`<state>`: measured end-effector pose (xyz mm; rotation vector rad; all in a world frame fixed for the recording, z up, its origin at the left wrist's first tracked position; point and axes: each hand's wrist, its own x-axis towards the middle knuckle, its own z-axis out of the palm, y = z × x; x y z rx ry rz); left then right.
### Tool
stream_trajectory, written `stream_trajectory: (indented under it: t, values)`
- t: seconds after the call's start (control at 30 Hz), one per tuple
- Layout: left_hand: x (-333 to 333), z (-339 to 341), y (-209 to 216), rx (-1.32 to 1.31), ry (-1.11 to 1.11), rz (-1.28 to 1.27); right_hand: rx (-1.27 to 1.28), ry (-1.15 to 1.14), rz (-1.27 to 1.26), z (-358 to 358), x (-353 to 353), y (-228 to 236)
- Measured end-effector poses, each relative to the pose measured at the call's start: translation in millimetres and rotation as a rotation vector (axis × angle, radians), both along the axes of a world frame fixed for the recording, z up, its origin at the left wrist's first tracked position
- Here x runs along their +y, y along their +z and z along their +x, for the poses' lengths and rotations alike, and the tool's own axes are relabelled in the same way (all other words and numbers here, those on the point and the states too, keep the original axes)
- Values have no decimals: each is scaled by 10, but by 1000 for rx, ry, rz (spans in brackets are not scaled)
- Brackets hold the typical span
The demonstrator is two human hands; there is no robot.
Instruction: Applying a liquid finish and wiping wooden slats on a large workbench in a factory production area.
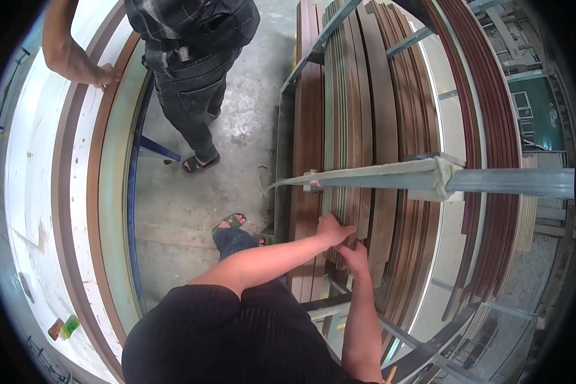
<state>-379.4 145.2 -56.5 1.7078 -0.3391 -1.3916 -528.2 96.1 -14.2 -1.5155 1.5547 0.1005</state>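
Observation:
On a metal rack to my right lie long brown and greenish moulding strips (pixel 339 115), stacked side by side. My left hand (pixel 331 232) reaches across my body to the near part of this stack and is closed on the strips, its thumb pointing right. Just below and to the right, my right hand (pixel 355 259) grips the same strips near their ends, close to the left thumb. The fingertips of both hands are partly hidden among the strips, so how many they hold cannot be told.
A grey metal rack arm (pixel 390 176) crosses above the strips beyond my hands. Dark red strips (pixel 493 128) hang further right. At left stands a long white-topped table (pixel 38 192) with brown boards (pixel 99 128); another person (pixel 189 83) stands beside it, one hand on a board.

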Motion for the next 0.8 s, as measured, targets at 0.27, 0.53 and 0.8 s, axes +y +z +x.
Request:
stream_trajectory:
  t: [0.27, 0.53, 0.8]
  values:
    - [-160, -75, 415, -2, 50, 53, -29, 125, 49, 41, -148, 618]
    - [-276, 194, 594, 313, 126, -58, -86, 157, 239, -42, -547, 1018]
    - [-156, -323, 675, 237, -33, -99, -407, -71, 255, 394, -1251, 907]
